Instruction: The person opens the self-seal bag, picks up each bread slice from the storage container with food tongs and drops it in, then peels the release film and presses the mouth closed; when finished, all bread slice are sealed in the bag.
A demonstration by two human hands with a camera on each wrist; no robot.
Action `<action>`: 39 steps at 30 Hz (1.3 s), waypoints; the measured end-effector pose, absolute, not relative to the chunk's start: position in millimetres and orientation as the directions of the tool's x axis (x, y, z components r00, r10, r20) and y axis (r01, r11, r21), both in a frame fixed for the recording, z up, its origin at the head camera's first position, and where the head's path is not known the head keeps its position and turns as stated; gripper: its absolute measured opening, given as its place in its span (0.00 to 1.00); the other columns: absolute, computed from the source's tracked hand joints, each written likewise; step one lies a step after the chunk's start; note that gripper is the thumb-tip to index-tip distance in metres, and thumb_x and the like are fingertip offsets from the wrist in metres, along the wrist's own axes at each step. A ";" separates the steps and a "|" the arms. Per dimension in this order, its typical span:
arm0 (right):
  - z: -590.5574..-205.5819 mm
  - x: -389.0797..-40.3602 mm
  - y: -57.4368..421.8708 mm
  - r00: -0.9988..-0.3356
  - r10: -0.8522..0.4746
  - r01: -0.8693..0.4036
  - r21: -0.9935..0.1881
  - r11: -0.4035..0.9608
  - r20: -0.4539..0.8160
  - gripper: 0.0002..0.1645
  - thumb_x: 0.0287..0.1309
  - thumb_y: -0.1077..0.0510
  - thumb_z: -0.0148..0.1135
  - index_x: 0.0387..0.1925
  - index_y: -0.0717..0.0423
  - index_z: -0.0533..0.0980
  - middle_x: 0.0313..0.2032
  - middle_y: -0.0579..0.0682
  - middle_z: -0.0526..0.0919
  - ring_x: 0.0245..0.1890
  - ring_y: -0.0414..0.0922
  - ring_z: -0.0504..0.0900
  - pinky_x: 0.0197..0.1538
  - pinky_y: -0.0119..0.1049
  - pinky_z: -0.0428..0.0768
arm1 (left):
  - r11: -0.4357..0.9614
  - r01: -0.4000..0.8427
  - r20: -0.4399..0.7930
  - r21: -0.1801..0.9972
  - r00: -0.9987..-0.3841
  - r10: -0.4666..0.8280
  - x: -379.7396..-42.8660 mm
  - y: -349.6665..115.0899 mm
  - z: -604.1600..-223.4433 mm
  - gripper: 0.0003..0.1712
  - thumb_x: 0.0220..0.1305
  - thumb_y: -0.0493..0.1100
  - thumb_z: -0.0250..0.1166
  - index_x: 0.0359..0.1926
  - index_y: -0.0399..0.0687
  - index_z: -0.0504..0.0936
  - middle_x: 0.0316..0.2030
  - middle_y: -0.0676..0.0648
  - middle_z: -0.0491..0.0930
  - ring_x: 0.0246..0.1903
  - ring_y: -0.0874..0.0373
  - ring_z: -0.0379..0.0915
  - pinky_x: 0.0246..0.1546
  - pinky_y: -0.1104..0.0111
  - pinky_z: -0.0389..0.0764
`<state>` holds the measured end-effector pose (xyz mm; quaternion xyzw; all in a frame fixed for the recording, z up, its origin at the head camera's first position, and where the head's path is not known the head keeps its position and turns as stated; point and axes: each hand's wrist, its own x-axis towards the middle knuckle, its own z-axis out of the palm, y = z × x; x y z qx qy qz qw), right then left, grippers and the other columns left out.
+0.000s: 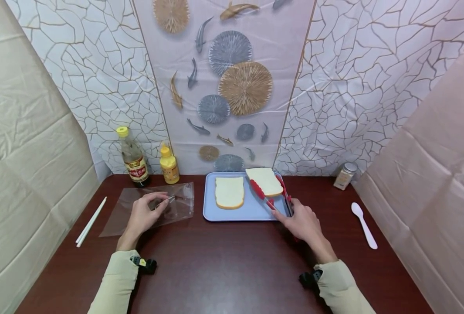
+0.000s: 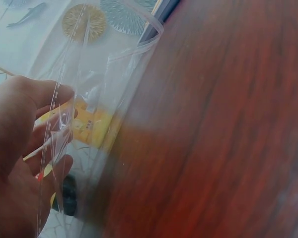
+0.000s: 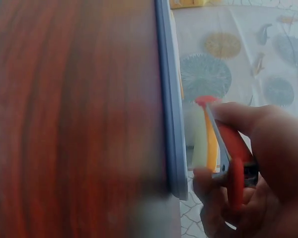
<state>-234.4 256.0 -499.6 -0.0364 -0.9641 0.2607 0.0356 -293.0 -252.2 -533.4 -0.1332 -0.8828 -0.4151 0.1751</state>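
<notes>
My left hand point(image 1: 143, 214) pinches a clear plastic bag point(image 1: 123, 220) lying on the table; in the left wrist view the bag point(image 2: 116, 74) stretches across the fingers. On the right, my right hand point(image 1: 305, 223) grips tongs point(image 1: 257, 190) with red tips and handles. Between those tips is a slice of bread point(image 1: 267, 181), tilted over the right part of a pale blue tray point(image 1: 220, 216). A second bread slice point(image 1: 229, 192) lies flat on the tray's left part. The right wrist view shows the fingers around the tongs point(image 3: 234, 183), the slice edge-on beyond.
A dark sauce bottle point(image 1: 136, 163) and a yellow squeeze bottle point(image 1: 170, 166) stand behind the bag. White chopsticks point(image 1: 91, 222) lie at the left. At the right are a small shaker jar point(image 1: 345, 176) and a white spoon point(image 1: 364, 225). Patterned cloth walls point(image 1: 224, 144) enclose the table.
</notes>
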 end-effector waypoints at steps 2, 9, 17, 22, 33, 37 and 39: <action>-499.1 -235.0 256.6 -0.995 0.079 0.034 -0.526 0.850 0.064 0.61 0.62 0.22 0.67 0.76 0.65 0.68 0.67 0.69 0.80 0.58 0.61 0.84 0.61 0.63 0.83 | 0.620 0.384 0.425 0.684 -0.901 0.088 -292.7 -252.6 -533.1 0.05 0.73 0.43 0.73 0.46 0.49 0.92 0.56 0.45 0.91 0.60 0.43 0.85 0.58 0.44 0.84; -500.1 -237.5 255.5 -0.992 0.048 -0.031 -0.582 0.812 0.119 0.53 0.67 0.31 0.70 0.76 0.65 0.68 0.67 0.68 0.81 0.57 0.59 0.82 0.62 0.59 0.81 | 0.621 0.390 0.432 0.679 -0.897 0.090 -292.4 -253.0 -532.6 0.06 0.72 0.42 0.73 0.46 0.48 0.93 0.56 0.44 0.91 0.59 0.43 0.86 0.58 0.43 0.84; -504.4 -242.6 245.1 -0.978 -0.052 -0.162 -0.585 0.795 0.200 0.48 0.67 0.36 0.74 0.75 0.60 0.71 0.63 0.64 0.83 0.55 0.57 0.82 0.59 0.56 0.82 | 0.620 0.381 0.428 0.686 -0.900 0.079 -291.6 -252.6 -532.7 0.05 0.72 0.41 0.73 0.46 0.47 0.93 0.55 0.44 0.91 0.58 0.44 0.87 0.58 0.44 0.85; -506.4 -244.1 231.4 -0.969 -0.121 -0.225 -0.554 0.801 0.217 0.45 0.67 0.35 0.74 0.76 0.52 0.72 0.65 0.59 0.84 0.58 0.56 0.83 0.59 0.60 0.84 | 0.613 0.390 0.432 0.688 -0.898 0.086 -292.0 -252.0 -532.2 0.05 0.72 0.42 0.74 0.46 0.48 0.92 0.55 0.45 0.91 0.58 0.45 0.87 0.57 0.46 0.86; -505.8 -247.0 195.8 -0.904 -0.293 -0.413 -0.458 0.787 0.310 0.43 0.67 0.37 0.75 0.76 0.50 0.74 0.64 0.57 0.86 0.59 0.54 0.88 0.55 0.56 0.87 | 0.600 0.393 0.427 0.697 -0.899 0.094 -293.8 -252.6 -535.5 0.06 0.74 0.46 0.73 0.47 0.51 0.93 0.57 0.45 0.90 0.59 0.44 0.86 0.57 0.44 0.86; -506.6 -245.9 186.4 -0.888 -0.334 -0.446 -0.413 0.794 0.316 0.44 0.67 0.36 0.74 0.77 0.49 0.74 0.66 0.56 0.86 0.63 0.56 0.87 0.58 0.58 0.87 | 0.593 0.403 0.437 0.698 -0.895 0.094 -293.4 -251.2 -534.1 0.06 0.73 0.45 0.74 0.47 0.50 0.93 0.56 0.45 0.90 0.60 0.44 0.85 0.59 0.44 0.85; -505.8 -245.6 180.6 -0.884 -0.349 -0.454 -0.395 0.799 0.311 0.44 0.68 0.35 0.73 0.78 0.47 0.73 0.67 0.55 0.85 0.64 0.55 0.86 0.58 0.58 0.87 | 0.593 0.405 0.440 0.696 -0.893 0.094 -293.2 -250.9 -534.1 0.06 0.73 0.44 0.74 0.47 0.50 0.93 0.56 0.45 0.90 0.60 0.44 0.85 0.59 0.44 0.86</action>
